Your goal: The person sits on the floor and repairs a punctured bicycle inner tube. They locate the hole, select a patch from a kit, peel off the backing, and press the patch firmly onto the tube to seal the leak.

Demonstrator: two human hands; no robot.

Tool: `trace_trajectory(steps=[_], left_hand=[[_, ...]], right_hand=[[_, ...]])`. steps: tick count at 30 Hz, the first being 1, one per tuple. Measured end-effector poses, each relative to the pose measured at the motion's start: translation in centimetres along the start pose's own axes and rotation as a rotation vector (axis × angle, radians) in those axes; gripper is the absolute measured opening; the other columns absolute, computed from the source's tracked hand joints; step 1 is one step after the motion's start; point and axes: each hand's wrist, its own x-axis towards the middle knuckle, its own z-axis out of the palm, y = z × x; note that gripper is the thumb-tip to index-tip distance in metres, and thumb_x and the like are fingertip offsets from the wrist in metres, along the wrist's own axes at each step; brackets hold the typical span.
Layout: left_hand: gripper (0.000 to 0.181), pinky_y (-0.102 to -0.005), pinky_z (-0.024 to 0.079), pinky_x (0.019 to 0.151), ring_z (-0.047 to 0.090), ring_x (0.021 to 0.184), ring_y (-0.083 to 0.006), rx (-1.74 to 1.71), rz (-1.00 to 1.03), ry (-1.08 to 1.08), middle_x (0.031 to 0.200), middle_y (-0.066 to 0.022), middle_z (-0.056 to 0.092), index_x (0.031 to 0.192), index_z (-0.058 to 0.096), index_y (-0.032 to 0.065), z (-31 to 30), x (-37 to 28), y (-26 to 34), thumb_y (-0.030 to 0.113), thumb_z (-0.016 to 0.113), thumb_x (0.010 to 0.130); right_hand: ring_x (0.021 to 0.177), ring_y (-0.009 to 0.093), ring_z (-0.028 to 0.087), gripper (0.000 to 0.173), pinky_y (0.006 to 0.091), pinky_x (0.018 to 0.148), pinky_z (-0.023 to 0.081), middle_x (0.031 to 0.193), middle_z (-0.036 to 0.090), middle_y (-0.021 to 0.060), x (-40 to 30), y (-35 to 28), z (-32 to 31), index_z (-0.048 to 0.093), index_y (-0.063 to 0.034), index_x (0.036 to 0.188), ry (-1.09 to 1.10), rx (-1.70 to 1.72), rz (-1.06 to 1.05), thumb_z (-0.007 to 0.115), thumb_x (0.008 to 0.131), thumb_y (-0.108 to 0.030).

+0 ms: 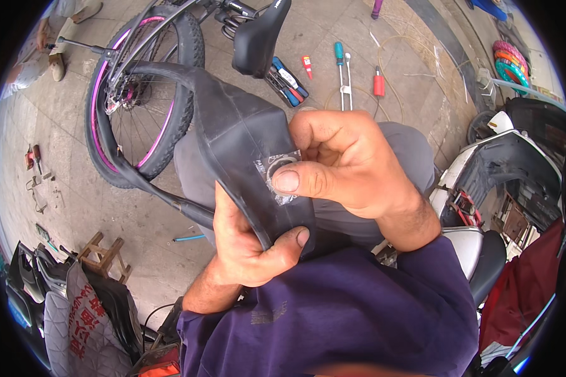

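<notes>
A black rubber inner tube, pulled out of the bicycle's rear wheel, lies flattened across my lap. My left hand grips its near end, thumb on top and fingers beneath. On the tube sits a small patch under clear printed film. The thumb of my right hand presses on the patch, while its curled fingers are at the tube's right edge. Other parts of the tube run back to the wheel's tire and pink rim. The bicycle saddle is just beyond the tube.
A tool case, a small red tube, a teal-handled screwdriver and a red-handled tool lie on the pavement ahead. A wooden stool stands left, a partly opened scooter right. Someone's shoe shows at upper left.
</notes>
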Motion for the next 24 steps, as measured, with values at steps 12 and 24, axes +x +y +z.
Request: trace_trajectory(steps=[12,24], left_hand=[[0.085,-0.0349,0.046,0.096,0.052,0.118,-0.0196,-0.022,-0.029,-0.014,0.131,-0.0132,0.047,0.146,0.020,0.0044,0.1,0.5,-0.5,-0.014,0.058,0.073],[0.087,-0.0343,0.044,0.098,0.049,0.121,-0.0183,0.019,-0.058,0.031,0.130,-0.0111,0.046,0.147,0.018,0.0051,0.8,0.4,-0.8,-0.015,0.058,0.073]], right_hand=[[0.064,0.001,0.046,0.017,0.0215,0.052,0.036,0.072,0.053,-0.0035,0.3,-0.8,0.3,0.058,0.0026,0.084,0.022,0.059,0.107,0.064,0.091,-0.012],[0.063,0.002,0.045,0.013,0.0233,0.052,0.035,0.065,0.051,-0.0047,0.5,0.3,0.4,0.055,0.0018,0.072,0.095,0.023,0.014,0.059,0.081,-0.006]])
